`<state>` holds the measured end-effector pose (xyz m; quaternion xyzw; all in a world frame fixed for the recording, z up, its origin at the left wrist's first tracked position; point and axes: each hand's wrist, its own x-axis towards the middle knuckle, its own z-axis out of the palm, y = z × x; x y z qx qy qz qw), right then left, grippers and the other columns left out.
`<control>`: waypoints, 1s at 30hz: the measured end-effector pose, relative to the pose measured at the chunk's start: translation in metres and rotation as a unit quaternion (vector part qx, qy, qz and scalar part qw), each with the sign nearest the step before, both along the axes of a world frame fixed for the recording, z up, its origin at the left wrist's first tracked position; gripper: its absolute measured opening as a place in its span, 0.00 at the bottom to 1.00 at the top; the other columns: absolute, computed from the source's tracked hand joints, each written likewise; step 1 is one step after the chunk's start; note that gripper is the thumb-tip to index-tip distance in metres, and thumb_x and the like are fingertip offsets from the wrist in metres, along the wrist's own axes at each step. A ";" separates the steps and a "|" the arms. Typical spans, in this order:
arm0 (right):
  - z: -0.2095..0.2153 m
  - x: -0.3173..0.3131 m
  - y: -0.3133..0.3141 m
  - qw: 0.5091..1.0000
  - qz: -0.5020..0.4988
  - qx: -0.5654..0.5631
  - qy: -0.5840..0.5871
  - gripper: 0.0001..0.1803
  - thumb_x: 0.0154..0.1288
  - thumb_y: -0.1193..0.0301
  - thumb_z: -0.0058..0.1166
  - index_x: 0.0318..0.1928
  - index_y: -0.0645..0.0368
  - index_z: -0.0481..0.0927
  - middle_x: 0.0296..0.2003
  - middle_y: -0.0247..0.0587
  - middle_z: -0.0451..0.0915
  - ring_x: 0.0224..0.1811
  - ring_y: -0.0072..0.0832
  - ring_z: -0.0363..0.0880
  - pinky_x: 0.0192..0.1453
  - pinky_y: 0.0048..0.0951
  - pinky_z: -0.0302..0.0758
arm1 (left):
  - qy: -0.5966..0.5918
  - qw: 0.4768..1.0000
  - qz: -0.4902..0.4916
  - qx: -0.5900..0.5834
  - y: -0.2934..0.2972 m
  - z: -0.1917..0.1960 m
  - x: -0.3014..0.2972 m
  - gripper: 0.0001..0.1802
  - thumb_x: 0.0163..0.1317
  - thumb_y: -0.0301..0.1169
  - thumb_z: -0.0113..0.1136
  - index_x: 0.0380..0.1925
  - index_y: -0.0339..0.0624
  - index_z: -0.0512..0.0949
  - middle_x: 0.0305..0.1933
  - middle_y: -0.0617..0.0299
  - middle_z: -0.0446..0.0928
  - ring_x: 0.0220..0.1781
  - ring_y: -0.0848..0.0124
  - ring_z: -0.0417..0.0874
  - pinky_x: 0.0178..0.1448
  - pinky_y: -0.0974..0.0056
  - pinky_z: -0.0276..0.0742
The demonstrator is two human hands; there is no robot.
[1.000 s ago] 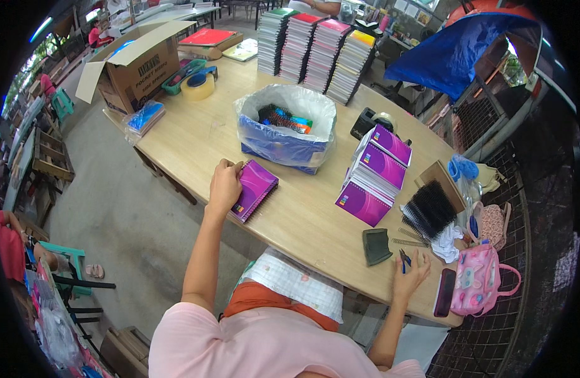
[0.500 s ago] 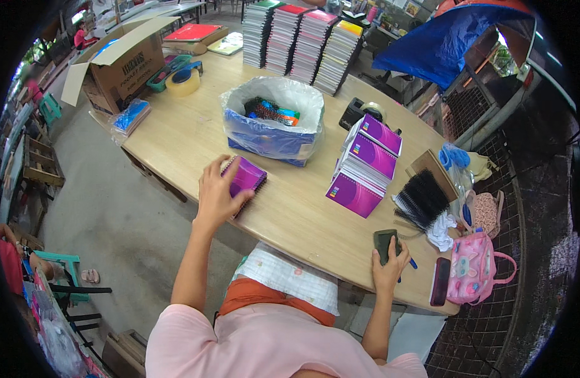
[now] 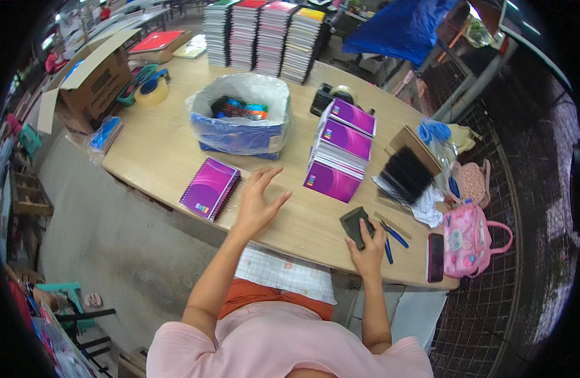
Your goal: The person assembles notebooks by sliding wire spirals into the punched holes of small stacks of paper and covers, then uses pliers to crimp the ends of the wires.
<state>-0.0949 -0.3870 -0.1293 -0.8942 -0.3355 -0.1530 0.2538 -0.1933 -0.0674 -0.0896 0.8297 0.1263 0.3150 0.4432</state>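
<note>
My left hand (image 3: pixel 257 205) hovers over the table's near side, fingers spread, with nothing in it. Left of it lies a small stack of purple spiral notebooks (image 3: pixel 210 186), apart from the hand. My right hand (image 3: pixel 368 253) grips the lower end of a small dark green block (image 3: pixel 354 225) resting on the table. Beside that hand lie blue-handled pliers (image 3: pixel 396 235). Between and beyond the hands stands a row of purple-covered notepads (image 3: pixel 338 150), with white page edges showing along it.
A plastic-lined blue box (image 3: pixel 239 137) holds dark coils. Tall notebook stacks (image 3: pixel 274 41) stand at the back, a cardboard box (image 3: pixel 98 85) at the far left. A tape dispenser (image 3: pixel 324 94), black wire combs (image 3: pixel 406 174), a phone (image 3: pixel 435 257) and a pink bag (image 3: pixel 469 242) line the right.
My left hand has let go of the purple notebooks and moved right, away from them. My right hand stays on the green block, which has turned a little. The whole view has shifted.
</note>
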 end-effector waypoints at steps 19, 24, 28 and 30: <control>0.014 0.091 -0.050 0.998 -0.046 -0.042 0.025 0.16 0.57 0.71 0.67 0.47 0.57 0.86 0.43 0.45 0.78 0.52 0.45 0.74 0.57 0.45 0.72 | -0.113 0.990 -0.012 -0.088 -0.040 -0.010 0.059 0.23 0.62 0.11 0.54 0.56 0.40 0.76 0.41 0.52 0.76 0.43 0.64 0.80 0.51 0.67 0.74; 0.024 0.112 -0.035 1.000 -0.011 -0.026 -0.011 0.13 0.60 0.75 0.61 0.47 0.56 0.84 0.40 0.46 0.78 0.48 0.47 0.77 0.55 0.44 0.73 | -0.060 0.994 -0.081 0.041 -0.046 -0.022 0.018 0.25 0.62 0.13 0.55 0.57 0.47 0.80 0.42 0.52 0.71 0.43 0.57 0.76 0.50 0.61 0.75; 0.061 0.093 -0.009 0.996 0.088 0.023 -0.015 0.14 0.63 0.78 0.58 0.49 0.56 0.84 0.40 0.47 0.80 0.43 0.48 0.80 0.49 0.43 0.76 | -0.042 0.994 -0.052 -0.088 -0.066 -0.030 0.023 0.13 0.63 0.20 0.62 0.47 0.43 0.82 0.45 0.53 0.70 0.45 0.58 0.75 0.50 0.59 0.74; 0.060 0.080 0.003 0.987 0.137 0.071 0.037 0.11 0.63 0.76 0.60 0.46 0.57 0.86 0.36 0.45 0.82 0.39 0.44 0.81 0.43 0.39 0.77 | -0.053 0.994 -0.048 -0.077 -0.066 -0.033 0.027 0.09 0.62 0.21 0.64 0.43 0.41 0.81 0.45 0.53 0.69 0.44 0.59 0.76 0.49 0.59 0.75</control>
